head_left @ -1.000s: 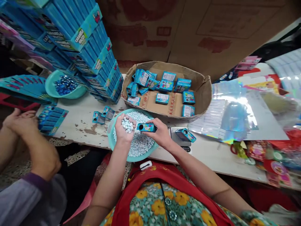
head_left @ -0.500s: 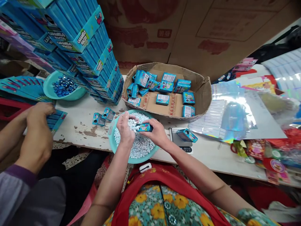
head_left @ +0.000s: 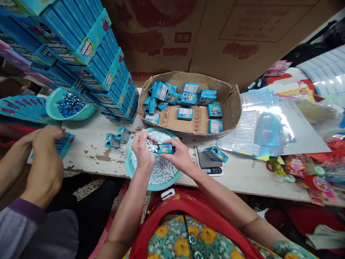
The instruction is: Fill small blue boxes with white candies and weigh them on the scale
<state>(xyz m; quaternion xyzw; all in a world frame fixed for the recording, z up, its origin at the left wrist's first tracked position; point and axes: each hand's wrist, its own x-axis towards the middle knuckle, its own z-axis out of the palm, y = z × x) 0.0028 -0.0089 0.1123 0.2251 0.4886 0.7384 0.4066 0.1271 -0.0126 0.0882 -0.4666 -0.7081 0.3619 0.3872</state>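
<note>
Over a turquoise bowl (head_left: 129, 167) of small white candies (head_left: 163, 173), my left hand (head_left: 142, 153) is cupped with a heap of the same candies in its palm. My right hand (head_left: 181, 155) grips a small blue candy box (head_left: 165, 148) by its right end. The box lies on its side, its left end against the candies in my left hand; that end is partly hidden by them. To the right, another blue box with a round hole (head_left: 219, 154) rests tilted on a small digital scale (head_left: 207, 165).
A shallow cardboard tray (head_left: 168, 124) behind the bowl holds several blue boxes. Two blue boxes (head_left: 112, 140) lie left of the bowl. Tall stacks of blue display cartons (head_left: 88, 46), a bowl of blue-wrapped candies (head_left: 90, 112) and a co-worker's hands (head_left: 48, 151) are at left. Shiny sheets (head_left: 269, 126) lie at right.
The view has shifted slightly. My hands stay over the bowl, the box still against the candies in my left palm. The scale's display now shows lit digits.
</note>
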